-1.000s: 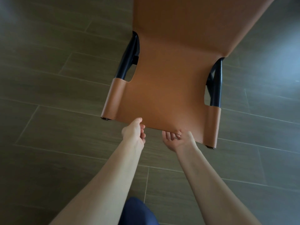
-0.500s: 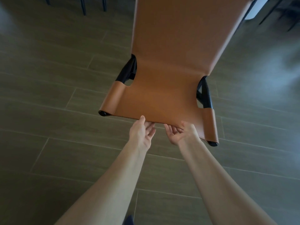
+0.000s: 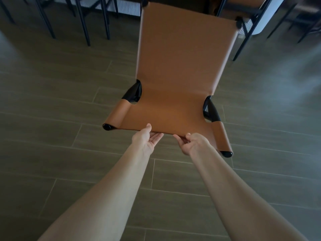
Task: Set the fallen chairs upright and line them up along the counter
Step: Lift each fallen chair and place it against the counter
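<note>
- Tan leather chair (image 3: pixel 175 66) w/ black frame (image 3: pixel 133 93) tilts above a grey tiled floor (image 3: pixel 52 119), its near edge taken by a person's two bare hands.
- Right hand (image 3: pixel 192 144) grasps that edge, fingers curled round the leather. Left hand (image 3: pixel 145 139) lies released: palm up, straight fingers under the edge, thumb tip against it.
- Black end caps (image 3: pixel 107 126) jut from both near corners of the chair, either side of the hands.
- Open tile lies L, R and on the near side of the chair.
- Beyond the chair's far edge, L: row of thin black legs (image 3: pixel 83 23), ribbed pale panel (image 3: pixel 128 6) behind them.
- Far R corner: another dark frame (image 3: pixel 248 28) just beside the chair.
</note>
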